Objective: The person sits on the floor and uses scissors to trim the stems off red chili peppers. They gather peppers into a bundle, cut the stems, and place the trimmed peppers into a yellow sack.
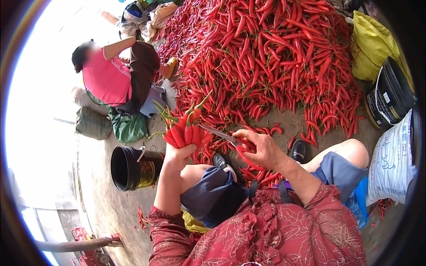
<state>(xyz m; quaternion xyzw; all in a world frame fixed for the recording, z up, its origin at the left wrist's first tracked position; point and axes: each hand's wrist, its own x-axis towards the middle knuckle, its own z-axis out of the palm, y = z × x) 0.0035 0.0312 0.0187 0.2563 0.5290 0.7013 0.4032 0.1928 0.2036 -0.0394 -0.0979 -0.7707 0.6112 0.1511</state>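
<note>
My left hand (181,153) is closed around a bunch of red chilli peppers (181,133), held upright with their green stems pointing up and outward. In my right hand (266,151) is a pair of scissors (218,132) with red handles, its blades pointing left towards the bunch. The blade tips reach the right side of the bunch, near the stems; whether they touch it I cannot tell. Beyond both hands rises a large heap of red chilli peppers (266,56), some with green stems. More loose chillies lie on the floor between my feet.
A black bucket (124,169) lies tipped beside my left knee. Another black bucket (389,94), a yellow sack (372,46) and a white printed sack (389,163) are at the right. A person in a pink shirt (106,79) sits at the upper left, near green sacks (128,126).
</note>
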